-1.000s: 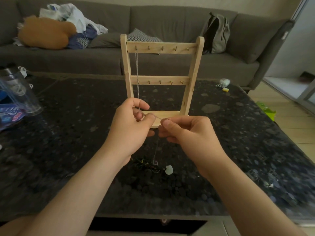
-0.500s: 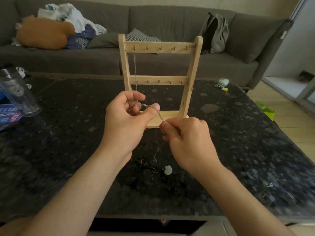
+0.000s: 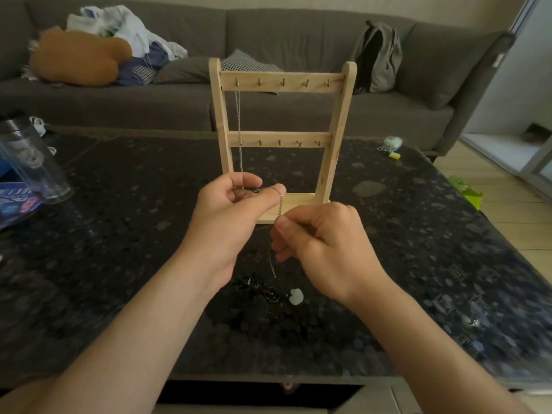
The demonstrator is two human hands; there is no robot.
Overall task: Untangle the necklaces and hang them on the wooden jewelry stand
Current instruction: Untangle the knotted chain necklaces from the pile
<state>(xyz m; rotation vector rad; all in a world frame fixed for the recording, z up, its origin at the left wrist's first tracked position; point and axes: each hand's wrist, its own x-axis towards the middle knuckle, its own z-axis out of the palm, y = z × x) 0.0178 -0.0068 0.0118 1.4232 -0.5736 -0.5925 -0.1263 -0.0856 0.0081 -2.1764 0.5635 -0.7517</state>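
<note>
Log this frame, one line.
left hand: holds thin silver chain | right hand: pinches it | wooden jewelry stand: second chain hung | dark tangled necklace: on black speckled table

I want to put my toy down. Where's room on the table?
Bare tabletop lies between the clear cup and the left hand; more lies right of the wooden stand. Crowded: in front, around the tangled necklace, white pendant and held thin chain.

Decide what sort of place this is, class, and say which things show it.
Most likely a home living room: a long grey fabric sofa, a grey backpack leaning on it, and a dark speckled stone coffee table in front.
</note>
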